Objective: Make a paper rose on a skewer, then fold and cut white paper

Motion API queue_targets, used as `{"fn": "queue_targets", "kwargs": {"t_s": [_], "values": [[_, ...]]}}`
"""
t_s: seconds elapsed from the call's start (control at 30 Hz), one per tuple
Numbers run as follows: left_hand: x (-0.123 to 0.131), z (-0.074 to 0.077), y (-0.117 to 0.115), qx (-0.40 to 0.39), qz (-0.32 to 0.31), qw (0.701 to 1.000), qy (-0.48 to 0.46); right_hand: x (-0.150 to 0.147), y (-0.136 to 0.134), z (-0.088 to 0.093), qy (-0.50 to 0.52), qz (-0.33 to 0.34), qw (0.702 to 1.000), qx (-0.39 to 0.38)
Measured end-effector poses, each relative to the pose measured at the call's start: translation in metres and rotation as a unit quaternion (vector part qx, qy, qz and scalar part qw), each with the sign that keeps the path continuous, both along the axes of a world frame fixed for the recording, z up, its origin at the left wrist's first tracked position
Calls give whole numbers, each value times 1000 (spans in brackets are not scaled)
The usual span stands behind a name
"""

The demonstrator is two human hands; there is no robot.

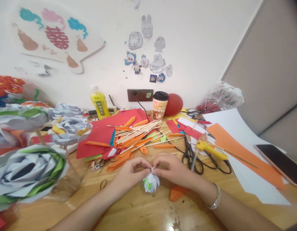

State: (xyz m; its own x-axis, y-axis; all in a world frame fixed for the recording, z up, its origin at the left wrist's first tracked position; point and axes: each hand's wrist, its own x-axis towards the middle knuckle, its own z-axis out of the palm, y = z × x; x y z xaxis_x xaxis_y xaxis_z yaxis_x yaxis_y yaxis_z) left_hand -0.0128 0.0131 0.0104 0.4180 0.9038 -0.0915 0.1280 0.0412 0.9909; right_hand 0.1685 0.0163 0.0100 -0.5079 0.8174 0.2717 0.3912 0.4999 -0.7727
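A small white-and-green folded paper flower [151, 183] hangs below my fingertips, just over the wooden table [129, 211]. My left hand [136, 170] pinches its gathered top from the left. From the other side, my right hand [170, 168] pinches the same top, thumb and fingers closed; a bracelet [215, 198] circles that wrist. Beside the flower, partly under my right forearm, lies a folded orange paper piece [178, 193]. Beyond my hands lie a pile of wooden sticks [136, 133] and several orange folded strips [120, 162].
Large paper flowers [28, 173] crowd the left. Black scissors [190, 155], a yellow glue gun [210, 150] and a phone [280, 162] lie to the right, near orange paper [244, 154] and white sheets. A bottle [99, 103], lidded cup [160, 106] and red balloon [174, 104] stand by the wall.
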Motion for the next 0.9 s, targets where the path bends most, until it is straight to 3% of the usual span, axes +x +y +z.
{"fn": "queue_targets", "kwargs": {"t_s": [0.2,0.37,0.6,0.77,0.9], "values": [[-8,-10,8,-27,-69,997,-8,-2,1,-6,60,12,990,-129],[-12,-21,11,-1,-110,994,5,-5,-1,-11,104,28,971,-211],[-9,-16,6,-23,-114,993,-8,-4,-1,-7,91,12,977,-193],[0,-4,-1,-28,-35,999,-5,-8,-7,-3,99,-28,988,-113],[4,-1,-5,-38,-45,998,-9,-9,-10,-3,77,-49,995,-50]]}}
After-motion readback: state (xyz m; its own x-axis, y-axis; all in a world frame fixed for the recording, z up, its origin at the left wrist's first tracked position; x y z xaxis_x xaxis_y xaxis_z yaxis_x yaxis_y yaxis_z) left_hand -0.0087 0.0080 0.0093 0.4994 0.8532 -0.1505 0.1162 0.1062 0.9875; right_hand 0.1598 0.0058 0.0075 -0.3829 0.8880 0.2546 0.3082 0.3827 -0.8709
